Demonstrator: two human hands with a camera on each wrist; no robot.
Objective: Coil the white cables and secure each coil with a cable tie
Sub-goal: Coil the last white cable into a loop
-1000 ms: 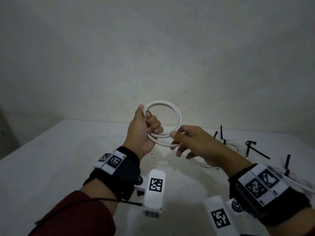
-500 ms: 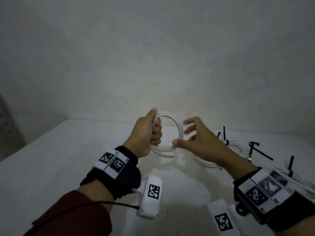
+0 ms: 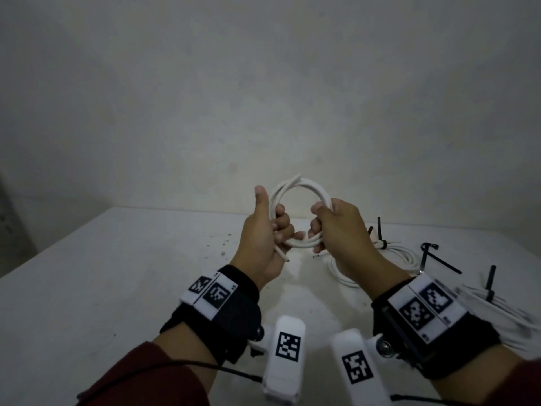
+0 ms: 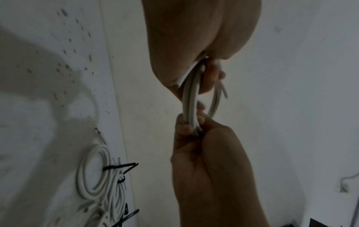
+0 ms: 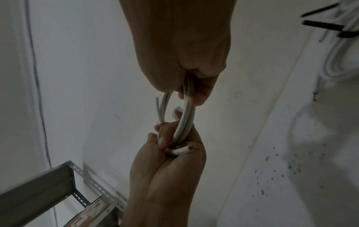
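Note:
A white cable coil [image 3: 304, 184] is held upright above the table between both hands. My left hand [image 3: 278, 227] grips its left side with curled fingers, thumb pointing up. On the coil's right side my right hand [image 3: 319, 224] has its fingers wrapped round the strands. One cable end [image 3: 282, 254] pokes out below the left hand. The left wrist view shows the coil [image 4: 191, 104] edge-on between the left hand [image 4: 205, 73] and right hand [image 4: 194, 127]. The right wrist view shows the same coil [image 5: 186, 116]. No cable tie is on this coil.
Tied white coils [image 3: 409, 256] with black cable ties [image 3: 380, 232] lie on the white table [image 3: 117, 273] to the right, with another bundle [image 3: 497, 303] at the far right. A grey metal shelf frame [image 5: 58, 184] stands to the left. A wall stands close behind the table.
My right hand let go of its pinch and spread its fingers, then took hold of the coil's right side. The left hand kept its grip and its thumb has lifted.

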